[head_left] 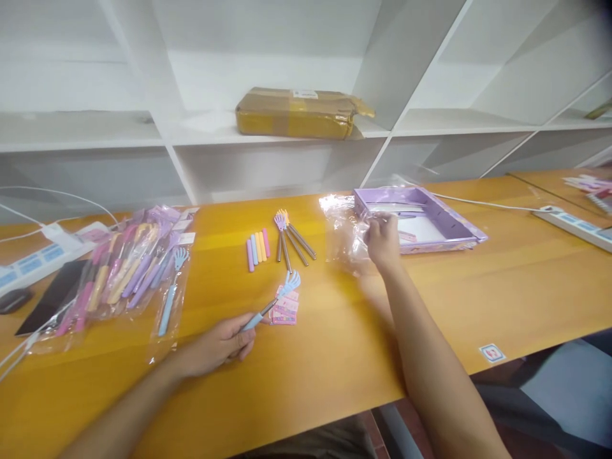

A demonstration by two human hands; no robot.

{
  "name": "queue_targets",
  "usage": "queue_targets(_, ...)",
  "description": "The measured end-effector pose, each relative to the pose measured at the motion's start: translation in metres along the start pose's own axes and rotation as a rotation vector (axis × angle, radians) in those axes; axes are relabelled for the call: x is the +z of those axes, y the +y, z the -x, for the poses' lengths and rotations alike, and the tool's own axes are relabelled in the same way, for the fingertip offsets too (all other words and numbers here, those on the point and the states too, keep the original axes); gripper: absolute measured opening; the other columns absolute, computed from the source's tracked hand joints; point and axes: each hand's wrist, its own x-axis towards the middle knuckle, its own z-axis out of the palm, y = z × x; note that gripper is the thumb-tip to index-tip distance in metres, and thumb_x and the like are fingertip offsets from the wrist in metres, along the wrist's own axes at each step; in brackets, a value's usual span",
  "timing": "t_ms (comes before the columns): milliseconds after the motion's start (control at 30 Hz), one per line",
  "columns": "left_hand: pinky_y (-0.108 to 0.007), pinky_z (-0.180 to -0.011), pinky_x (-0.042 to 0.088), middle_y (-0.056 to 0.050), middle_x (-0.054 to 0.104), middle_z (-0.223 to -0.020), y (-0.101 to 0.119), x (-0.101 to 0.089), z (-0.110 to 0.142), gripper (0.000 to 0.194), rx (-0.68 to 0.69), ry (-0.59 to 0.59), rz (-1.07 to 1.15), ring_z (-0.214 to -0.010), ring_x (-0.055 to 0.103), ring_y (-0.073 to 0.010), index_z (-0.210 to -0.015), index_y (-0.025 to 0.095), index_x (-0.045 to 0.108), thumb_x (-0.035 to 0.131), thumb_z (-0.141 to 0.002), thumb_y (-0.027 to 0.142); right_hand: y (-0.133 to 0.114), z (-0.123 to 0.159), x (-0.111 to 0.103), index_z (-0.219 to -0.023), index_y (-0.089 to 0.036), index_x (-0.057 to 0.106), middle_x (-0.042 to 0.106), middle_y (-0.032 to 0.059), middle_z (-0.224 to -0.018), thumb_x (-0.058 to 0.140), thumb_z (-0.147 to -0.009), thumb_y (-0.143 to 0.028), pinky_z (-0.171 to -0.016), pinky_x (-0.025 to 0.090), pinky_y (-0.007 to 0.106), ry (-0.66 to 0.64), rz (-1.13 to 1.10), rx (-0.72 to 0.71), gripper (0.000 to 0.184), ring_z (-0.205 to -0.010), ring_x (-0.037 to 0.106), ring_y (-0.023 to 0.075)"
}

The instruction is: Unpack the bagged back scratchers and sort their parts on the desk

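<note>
My left hand (229, 344) is closed round the handle of a blue back scratcher (261, 313), whose hand-shaped head points up and away. Beneath that head lie pink printed cards (285, 311). Farther back, metal back scratcher rods (296, 241) with purple and orange hand-shaped heads rest beside a row of coloured handle sleeves (258, 248). My right hand (383, 241) reaches to the near left corner of a purple box (454, 220), its fingers pinched on a clear plastic bag (351, 239). The fingertips are partly hidden.
To the left sits a pile of bagged back scratchers (138, 261), with one blue bagged back scratcher (168, 299) beside it. Power strips (33, 261) and cables lie at both sides. A taped cardboard parcel (296, 115) is on the white shelf (201, 131). A sticker (492, 353) marks the table's front right.
</note>
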Motion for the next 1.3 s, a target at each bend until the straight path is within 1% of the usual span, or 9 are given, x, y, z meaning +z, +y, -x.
queue_targets(367,-0.025,-0.056,0.024,0.004,0.052,-0.083,-0.006,0.000,-0.003,0.052,0.003,-0.003,0.095,-0.059,0.030,-0.0084,-0.137,0.020,0.059,0.052,-0.109,0.063,0.020,-0.012,-0.012,-0.132,-0.016,0.060,0.073,0.0160,-0.109,0.060,-0.091,-0.030,-0.094,0.050,0.048,-0.011,0.431,-0.079,0.043,-0.102,0.064,0.0321)
queue_targets(567,-0.026,-0.054,0.018,0.006,0.049,-0.078,-0.009,-0.002,-0.008,0.047,0.056,0.017,0.221,-0.056,0.022,-0.0073,-0.125,0.020,0.062,0.056,-0.107,0.062,-0.016,0.010,0.001,-0.120,-0.019,0.063,0.067,0.0162,-0.117,0.041,-0.099,-0.020,-0.103,0.048,0.045,0.117,0.464,-0.430,0.030,-0.115,0.061,0.0294)
queue_targets(633,-0.026,-0.054,0.018,0.006,0.049,-0.078,-0.010,-0.003,-0.009,0.047,0.070,0.046,0.244,-0.056,0.023,-0.0072,-0.123,0.020,0.063,0.058,-0.106,0.063,-0.032,0.035,0.016,-0.113,-0.021,0.064,0.069,0.0127,-0.110,0.048,-0.097,-0.019,-0.093,0.051,0.039,-0.040,0.468,-0.489,0.023,-0.103,0.065,0.0271)
queue_targets(767,-0.025,-0.054,0.019,0.005,0.049,-0.077,-0.013,-0.005,-0.010,0.046,0.078,0.084,0.260,-0.056,0.023,-0.0073,-0.127,0.021,0.064,0.059,-0.106,0.062,-0.058,0.083,0.044,-0.100,-0.023,0.068,0.074,0.0074,-0.098,0.052,-0.102,-0.021,-0.073,0.045,0.031,-0.597,0.570,-0.494,0.016,-0.079,0.065,0.0208)
queue_targets(833,-0.025,-0.054,0.020,0.005,0.049,-0.078,-0.016,-0.005,-0.009,0.047,0.073,0.091,0.253,-0.057,0.023,-0.0075,-0.129,0.021,0.064,0.058,-0.106,0.061,-0.065,0.096,0.051,-0.097,-0.022,0.069,0.074,0.0069,-0.097,0.051,-0.104,-0.021,-0.071,0.042,0.029,-0.713,0.565,-0.475,0.019,-0.078,0.065,0.0194)
queue_targets(933,-0.024,-0.054,0.021,0.005,0.046,-0.077,-0.019,-0.004,-0.009,0.050,0.063,0.109,0.221,-0.057,0.025,-0.0082,-0.134,0.021,0.064,0.058,-0.106,0.062,-0.074,0.104,0.052,-0.101,-0.020,0.068,0.074,0.0051,-0.094,0.056,-0.100,-0.017,-0.072,0.043,0.028,-0.801,0.384,-0.438,0.012,-0.079,0.064,0.0177)
queue_targets(1100,-0.027,-0.067,0.043,0.000,0.059,-0.082,-0.014,0.002,-0.010,0.048,0.188,0.309,-0.159,-0.072,0.051,-0.0156,-0.137,0.023,0.068,0.055,-0.108,0.059,-0.097,0.130,0.054,-0.094,-0.021,0.065,0.062,-0.0032,-0.076,0.072,-0.098,-0.035,-0.061,0.040,0.025,-1.261,-0.050,-0.328,0.016,-0.065,0.052,0.0125)
queue_targets(1200,-0.034,-0.093,0.050,-0.006,0.072,-0.109,-0.009,0.004,-0.009,0.035,0.319,0.410,-0.493,-0.099,0.064,-0.0232,-0.132,0.028,0.072,0.051,-0.111,0.047,-0.105,0.159,0.066,-0.073,-0.021,0.054,0.047,-0.0058,-0.066,0.068,-0.102,-0.046,-0.060,0.035,0.027,-1.226,-0.182,-0.341,0.041,-0.062,0.043,0.0109)
queue_targets(1300,-0.033,-0.091,0.051,-0.006,0.070,-0.107,-0.007,0.003,-0.009,0.031,0.351,0.414,-0.641,-0.095,0.065,-0.0227,-0.128,0.028,0.069,0.045,-0.114,0.041,-0.103,0.181,0.080,-0.066,-0.020,0.050,0.036,-0.0060,-0.062,0.055,-0.110,-0.048,-0.059,0.030,0.029,-1.111,-0.194,-0.327,0.052,-0.060,0.034,0.0104)
